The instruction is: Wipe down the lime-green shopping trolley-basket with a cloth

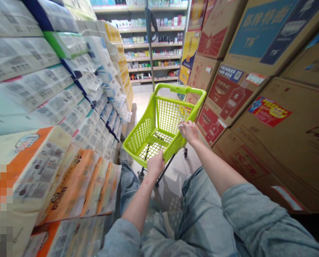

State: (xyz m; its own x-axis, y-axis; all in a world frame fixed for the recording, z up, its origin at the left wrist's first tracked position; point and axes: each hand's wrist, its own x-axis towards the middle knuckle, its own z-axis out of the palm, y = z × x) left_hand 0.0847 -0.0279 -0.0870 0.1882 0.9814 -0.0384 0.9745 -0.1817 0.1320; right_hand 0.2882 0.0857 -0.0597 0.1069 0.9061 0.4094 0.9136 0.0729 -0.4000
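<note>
A lime-green shopping cart [164, 136] stands in the aisle in front of me, its lattice basket holding nothing and its handle bar at the far end. My left hand [155, 165] is closed over the near rim of the basket. Further along, on the right-hand rim, my right hand [189, 131] is closed too, with something small and whitish at its fingertips that I cannot make out. Dark legs and casters show below the basket.
Packs of tissue paper [76, 178] are stacked high along the left. Cardboard cartons [277, 139] wall in the right side. Shelves [156, 44] of small bottles and boxes close the far end, with a thin upright pole [151, 64] before them. The tiled floor [141, 94] runs between.
</note>
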